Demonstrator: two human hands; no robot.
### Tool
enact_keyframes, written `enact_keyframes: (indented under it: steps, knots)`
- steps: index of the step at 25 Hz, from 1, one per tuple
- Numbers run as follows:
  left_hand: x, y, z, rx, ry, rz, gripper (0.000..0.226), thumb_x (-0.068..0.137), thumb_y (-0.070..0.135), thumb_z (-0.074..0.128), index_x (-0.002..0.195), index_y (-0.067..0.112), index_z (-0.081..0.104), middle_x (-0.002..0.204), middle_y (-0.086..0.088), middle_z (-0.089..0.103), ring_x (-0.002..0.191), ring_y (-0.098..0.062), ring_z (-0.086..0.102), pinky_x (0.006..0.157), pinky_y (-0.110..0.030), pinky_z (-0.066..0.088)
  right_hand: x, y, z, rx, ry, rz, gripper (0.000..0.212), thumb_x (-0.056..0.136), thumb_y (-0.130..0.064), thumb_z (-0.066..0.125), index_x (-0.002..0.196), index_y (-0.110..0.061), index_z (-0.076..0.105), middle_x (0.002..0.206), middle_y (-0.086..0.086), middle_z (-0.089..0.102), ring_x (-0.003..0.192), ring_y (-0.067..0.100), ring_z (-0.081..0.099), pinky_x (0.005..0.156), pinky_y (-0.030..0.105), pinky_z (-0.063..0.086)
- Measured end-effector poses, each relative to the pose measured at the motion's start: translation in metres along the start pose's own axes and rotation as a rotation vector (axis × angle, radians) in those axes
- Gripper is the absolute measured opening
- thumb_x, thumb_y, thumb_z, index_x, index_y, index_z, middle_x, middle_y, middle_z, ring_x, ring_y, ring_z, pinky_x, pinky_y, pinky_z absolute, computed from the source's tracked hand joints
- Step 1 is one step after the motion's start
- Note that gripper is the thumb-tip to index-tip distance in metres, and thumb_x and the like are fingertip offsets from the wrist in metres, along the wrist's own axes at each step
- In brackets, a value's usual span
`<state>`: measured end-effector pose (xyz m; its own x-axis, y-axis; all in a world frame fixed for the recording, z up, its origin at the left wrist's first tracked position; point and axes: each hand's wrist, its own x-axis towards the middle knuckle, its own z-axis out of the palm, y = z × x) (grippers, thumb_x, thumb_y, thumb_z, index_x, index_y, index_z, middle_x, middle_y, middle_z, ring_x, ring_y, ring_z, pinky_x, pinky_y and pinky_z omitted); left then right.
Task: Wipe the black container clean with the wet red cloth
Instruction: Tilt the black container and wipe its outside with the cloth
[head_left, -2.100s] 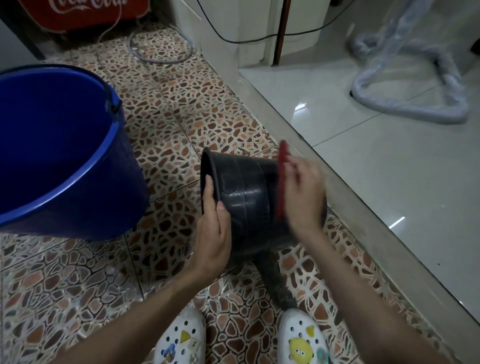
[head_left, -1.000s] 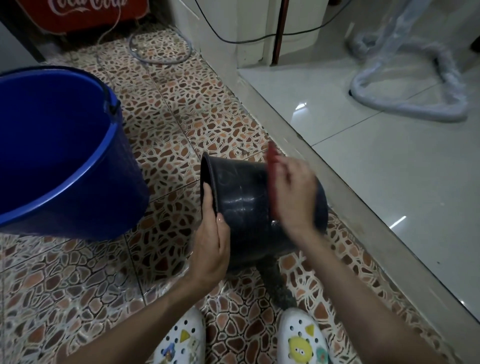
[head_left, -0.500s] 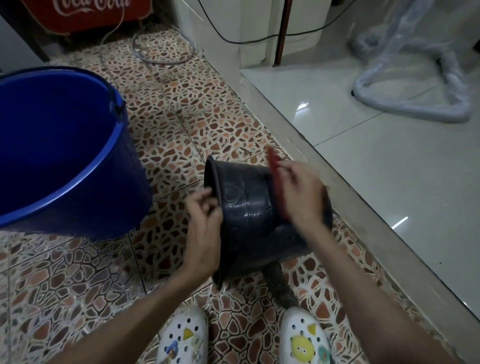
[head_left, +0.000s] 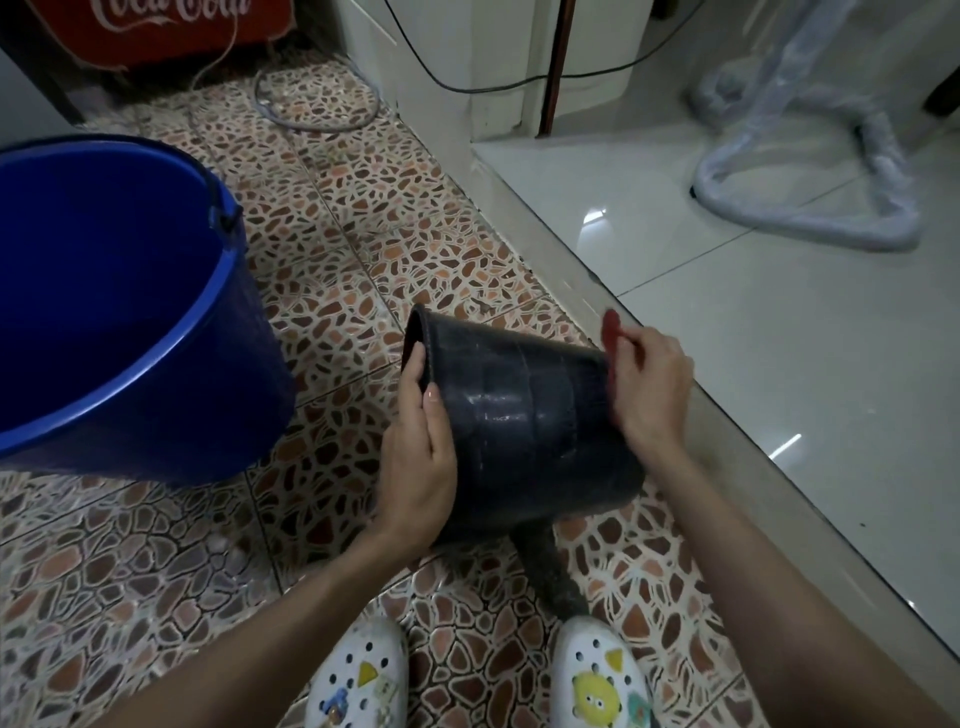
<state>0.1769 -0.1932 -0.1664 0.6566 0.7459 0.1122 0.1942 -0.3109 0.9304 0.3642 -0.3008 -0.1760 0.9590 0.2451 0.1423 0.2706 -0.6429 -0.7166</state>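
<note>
Centrally, a black container (head_left: 524, 426) lies tipped on its side above the patterned floor (head_left: 363, 244), open mouth turned left toward a blue bucket (head_left: 130, 332), base turned right. Left hand (head_left: 421, 457): thumb along the outside near the rim, other fingers hooked over the rim and into the mouth, closed on the container's wall and holding it up. Right hand (head_left: 649, 384): pressed against the base end of the container, fingers curled shut around a red cloth (head_left: 612, 332), of which only a narrow strip shows above and beside the fingers; the cloth lies against the base, though how much of it is touching cannot be told. Container surface: dark, ribbed in bands, with wet-looking glints. Blue bucket: large, standing at the left edge of the floor, near the container but apart from it, handle mount visible at its rim. Step (head_left: 649, 332): a pale raised ledge running diagonally just beside the right hand, with glossy white tiles (head_left: 779, 364) beyond it. Wrapped pale tubing (head_left: 810, 218): on the white tiles toward the far right corner. Red sign (head_left: 171, 26) with white script: at the far left edge of the floor. White clogs (head_left: 358, 680) with coloured charms: two, at the near edge, below the container. Dark wet streak (head_left: 556, 582): on the floor beneath the container, reaching the right clog.
</note>
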Motion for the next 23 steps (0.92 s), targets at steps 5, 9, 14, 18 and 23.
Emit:
enact_keyframes:
  steps: [5,9,14,18,23]
  knots:
    - [-0.018,-0.023,0.0,0.056,-0.076,0.052,0.053,0.102,0.028,0.021,0.153,0.019,0.011,0.13,0.028,0.042,0.108,0.02,0.05,0.088,-0.001,0.039,-0.1,-0.059,0.042,0.076,-0.179,-0.531,0.031,0.094,-0.022,0.05,0.122,-0.024,0.063,0.121,-0.003,0.058,0.104,0.015,0.046,0.088,0.026,0.038]
    - [-0.03,-0.023,-0.002,-0.05,-0.151,0.052,0.053,0.103,0.028,0.022,0.153,0.022,0.005,0.126,0.044,0.041,0.117,0.012,0.05,0.094,-0.009,0.043,-0.037,0.007,0.029,-0.109,0.009,-0.282,0.032,0.096,-0.029,0.044,0.118,-0.021,0.064,0.114,0.001,0.057,0.105,0.024,0.048,0.087,0.036,0.038]
    - [-0.042,-0.028,0.002,0.0,-0.176,0.045,0.057,0.101,0.031,0.021,0.152,0.03,-0.006,0.102,0.038,0.051,0.092,0.012,0.054,0.084,-0.017,0.045,-0.014,-0.005,0.007,0.001,-0.02,-0.01,0.027,0.098,-0.018,0.045,0.115,-0.015,0.067,0.118,0.008,0.059,0.114,0.027,0.048,0.087,0.023,0.031]
    - [-0.043,-0.029,0.004,-0.014,-0.169,0.057,0.057,0.102,0.02,0.02,0.152,0.023,-0.008,0.147,0.031,0.032,0.117,0.012,0.049,0.096,-0.012,0.041,-0.099,-0.062,0.045,0.1,-0.234,-0.528,0.033,0.099,-0.027,0.041,0.124,-0.023,0.061,0.133,-0.011,0.058,0.128,0.009,0.04,0.113,0.034,0.019]
    - [-0.048,-0.031,0.003,-0.069,-0.224,0.056,0.056,0.104,0.025,0.02,0.152,0.027,-0.009,0.141,0.049,0.019,0.128,0.014,0.035,0.103,-0.011,0.034,-0.015,0.004,0.03,-0.089,-0.068,-0.208,0.034,0.099,-0.035,0.039,0.122,-0.028,0.063,0.127,-0.011,0.062,0.115,0.018,0.045,0.099,0.037,0.028]
